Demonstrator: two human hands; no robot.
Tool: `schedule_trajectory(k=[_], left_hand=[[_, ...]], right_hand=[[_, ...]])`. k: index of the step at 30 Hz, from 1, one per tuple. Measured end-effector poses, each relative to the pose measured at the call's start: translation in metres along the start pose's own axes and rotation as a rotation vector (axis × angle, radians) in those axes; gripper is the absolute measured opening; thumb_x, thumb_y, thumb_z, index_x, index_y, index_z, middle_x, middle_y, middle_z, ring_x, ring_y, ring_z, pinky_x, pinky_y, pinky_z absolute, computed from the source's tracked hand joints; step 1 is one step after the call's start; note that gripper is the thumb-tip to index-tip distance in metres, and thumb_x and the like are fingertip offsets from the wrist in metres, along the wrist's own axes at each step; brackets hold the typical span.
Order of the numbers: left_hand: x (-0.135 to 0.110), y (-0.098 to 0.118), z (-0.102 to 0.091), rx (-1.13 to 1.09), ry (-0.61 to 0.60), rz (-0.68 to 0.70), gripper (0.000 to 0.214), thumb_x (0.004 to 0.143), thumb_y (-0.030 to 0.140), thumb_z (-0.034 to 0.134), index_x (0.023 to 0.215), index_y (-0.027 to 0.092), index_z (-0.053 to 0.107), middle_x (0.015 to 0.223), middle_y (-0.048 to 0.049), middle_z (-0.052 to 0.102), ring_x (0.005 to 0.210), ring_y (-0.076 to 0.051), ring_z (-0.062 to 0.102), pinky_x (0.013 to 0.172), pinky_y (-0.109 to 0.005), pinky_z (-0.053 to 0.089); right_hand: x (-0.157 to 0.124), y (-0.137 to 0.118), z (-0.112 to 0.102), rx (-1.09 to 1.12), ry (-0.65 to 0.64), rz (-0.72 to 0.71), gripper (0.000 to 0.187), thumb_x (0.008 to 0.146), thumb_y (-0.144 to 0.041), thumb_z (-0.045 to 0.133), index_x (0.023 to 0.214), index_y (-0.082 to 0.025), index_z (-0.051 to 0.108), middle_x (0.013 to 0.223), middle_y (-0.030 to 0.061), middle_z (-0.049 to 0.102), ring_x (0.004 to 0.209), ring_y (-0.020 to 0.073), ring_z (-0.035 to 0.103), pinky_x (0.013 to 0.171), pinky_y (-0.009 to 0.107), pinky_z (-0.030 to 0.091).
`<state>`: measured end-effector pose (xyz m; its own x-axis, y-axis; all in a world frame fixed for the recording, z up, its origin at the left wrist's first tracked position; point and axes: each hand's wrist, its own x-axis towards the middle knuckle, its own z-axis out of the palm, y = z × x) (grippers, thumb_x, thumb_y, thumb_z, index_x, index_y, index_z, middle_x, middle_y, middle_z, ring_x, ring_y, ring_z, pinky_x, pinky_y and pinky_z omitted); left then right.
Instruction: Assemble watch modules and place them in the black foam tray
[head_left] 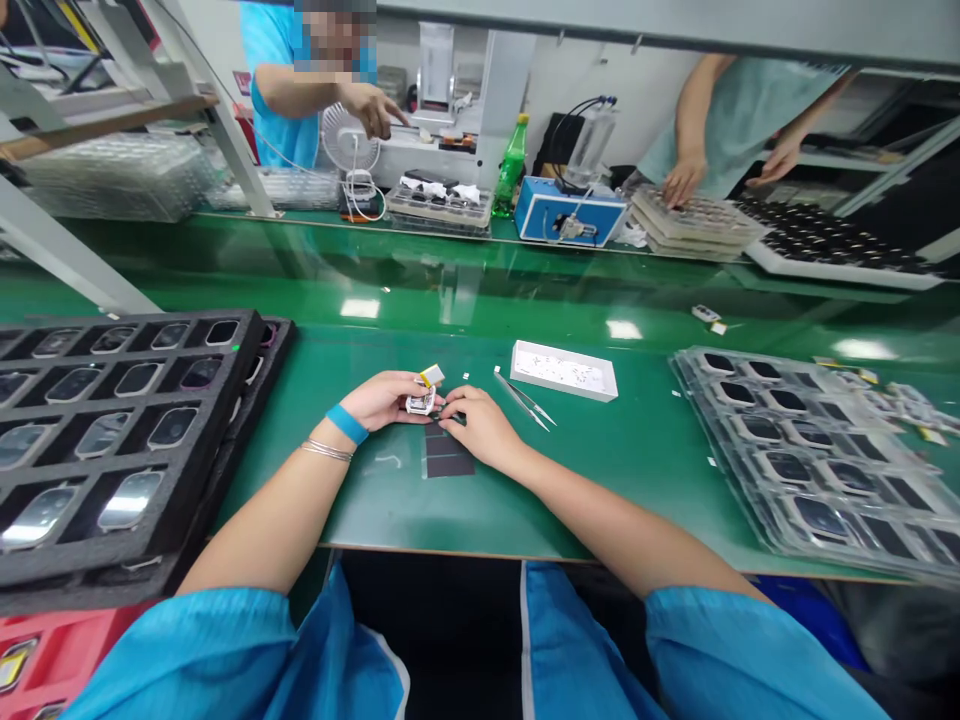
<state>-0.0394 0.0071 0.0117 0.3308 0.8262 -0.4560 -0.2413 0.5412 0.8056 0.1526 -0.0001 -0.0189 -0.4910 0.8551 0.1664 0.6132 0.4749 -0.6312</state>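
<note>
My left hand is closed around a small white watch case whose inside faces up. A battery with a yellow end sticks up from the case's far side. Close beside it, my right hand has its fingertips pinched together near the case's right edge. Something small and dark shows at those fingertips, too small to name. Under both hands lies a sheet of black rectangular stickers, partly hidden by the fingers. Metal tweezers lie on the green table to the right of my right hand.
A white box with tiny parts stands behind the tweezers. Foam trays of watches are at left, stacked clear trays at right. Across the table are a blue machine, a green bottle and two co-workers' arms.
</note>
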Motion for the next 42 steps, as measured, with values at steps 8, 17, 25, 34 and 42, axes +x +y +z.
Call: schedule_trajectory(k=[8,17,25,34,42], left_hand=[[0.0,0.0,-0.001,0.004,-0.028,-0.009,0.02,0.068,0.011,0.075,0.088,0.009,0.071,0.083,-0.0143,0.075,0.069,-0.018,0.071,0.065,-0.03,0.06],[-0.001,0.0,0.004,0.029,-0.002,-0.013,0.014,0.068,0.01,0.073,0.081,0.008,0.068,0.079,-0.0138,0.074,0.067,-0.018,0.07,0.065,-0.028,0.059],[-0.002,0.0,0.005,0.043,0.005,-0.021,0.012,0.073,0.009,0.068,0.085,0.007,0.069,0.084,-0.0147,0.075,0.07,-0.018,0.071,0.069,-0.029,0.059],[-0.005,0.003,0.002,-0.012,-0.008,-0.035,0.019,0.073,0.01,0.071,0.092,0.01,0.069,0.086,-0.0131,0.075,0.074,-0.019,0.071,0.072,-0.032,0.059],[-0.006,0.002,-0.002,-0.038,-0.008,-0.025,0.019,0.072,0.01,0.073,0.091,0.009,0.069,0.087,-0.0133,0.075,0.076,-0.021,0.071,0.077,-0.038,0.06]], right_hand=[[0.005,-0.006,-0.003,0.01,-0.017,0.094,0.008,0.075,-0.012,0.075,0.07,-0.018,0.075,0.101,0.008,0.064,0.099,0.0218,0.062,0.093,0.04,0.047],[0.003,-0.011,0.002,-0.016,0.017,0.148,0.009,0.079,-0.013,0.072,0.072,-0.018,0.074,0.102,0.0077,0.064,0.101,0.0224,0.058,0.095,0.041,0.046],[-0.003,-0.011,0.01,-0.117,0.015,0.079,0.009,0.087,-0.011,0.06,0.085,-0.015,0.067,0.11,0.0108,0.059,0.104,0.0246,0.051,0.093,0.042,0.047],[-0.011,-0.007,0.011,-0.107,0.014,-0.05,0.009,0.088,-0.009,0.06,0.086,-0.017,0.057,0.109,0.0083,0.056,0.102,0.0221,0.05,0.09,0.041,0.047],[-0.019,-0.011,0.002,-0.092,-0.005,-0.111,0.01,0.09,-0.013,0.059,0.085,-0.019,0.053,0.109,0.0061,0.056,0.103,0.0213,0.05,0.088,0.041,0.044]])
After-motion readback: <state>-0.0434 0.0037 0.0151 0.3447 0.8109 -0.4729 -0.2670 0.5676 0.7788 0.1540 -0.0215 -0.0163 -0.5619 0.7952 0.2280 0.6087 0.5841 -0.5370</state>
